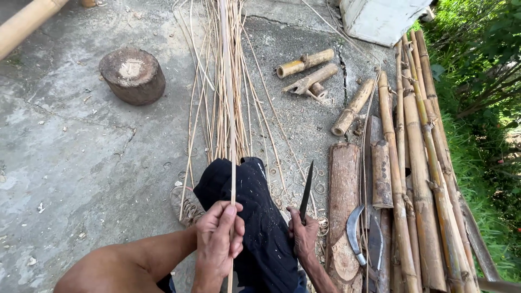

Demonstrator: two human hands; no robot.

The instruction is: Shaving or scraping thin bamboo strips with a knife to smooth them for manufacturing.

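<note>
Person sat on concrete, bamboo strip in one hand, knife in the other.

Left hand (218, 234) was closed around a thin bamboo strip (230, 108), fingers wrapped tight; the strip ran straight up over the dark trouser knee (255, 206) into the strip bundle (217, 70) on the ground. Right hand (304, 233) was fisted on a knife (307, 191), blade up, just beside the knee. Sickle (354, 233) lay on a log (343, 211) to the right, near stacked bamboo poles (420, 179). Round wood block (133, 75) sat well apart, upper left.
</note>
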